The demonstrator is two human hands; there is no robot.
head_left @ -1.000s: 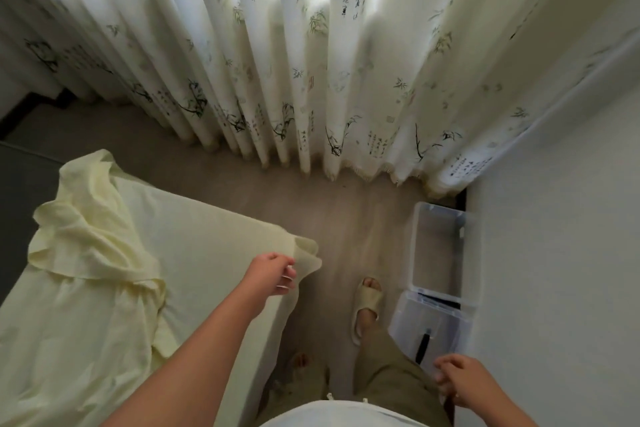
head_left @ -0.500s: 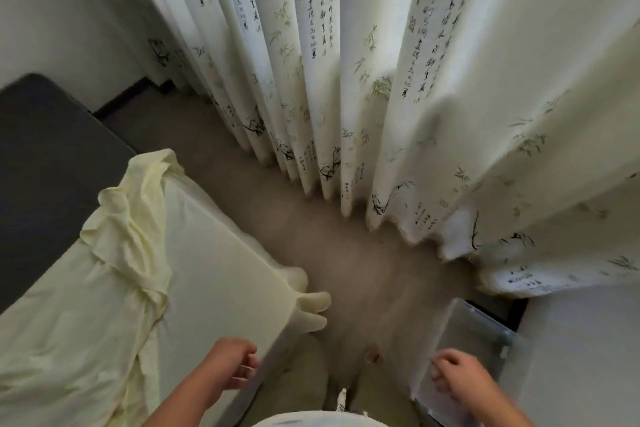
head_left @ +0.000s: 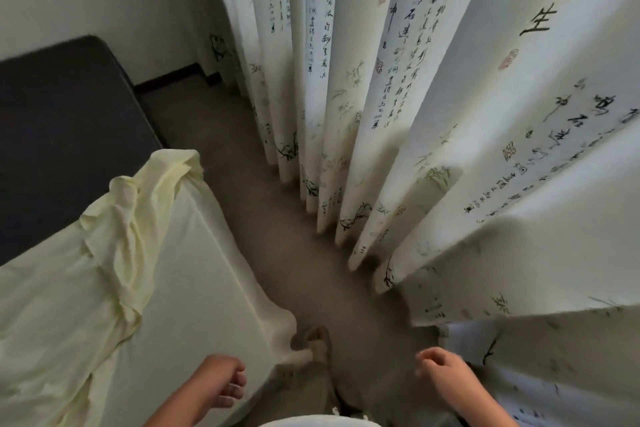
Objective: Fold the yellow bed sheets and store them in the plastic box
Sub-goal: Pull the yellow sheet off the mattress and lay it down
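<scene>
The yellow bed sheet (head_left: pixel 194 270) lies spread over the bed at the left. A bunched ridge of the sheet (head_left: pixel 131 218) runs diagonally across it. My left hand (head_left: pixel 221 381) hovers by the sheet's near corner, fingers loosely curled, holding nothing. My right hand (head_left: pixel 440 374) hangs over the floor near the curtain, also loosely curled and empty. The plastic box does not show in this view.
Bare dark mattress (head_left: pixel 69 135) lies beyond the sheet. A long white curtain (head_left: pixel 381 114) with calligraphy and bamboo print fills the right and top. A narrow strip of grey floor (head_left: pixel 277 218) runs between bed and curtain. My slippered foot (head_left: pixel 317 340) stands there.
The view has swung up and to the left, and the plastic box has gone out of sight. My left hand has left the sheet's corner and drawn back toward my body.
</scene>
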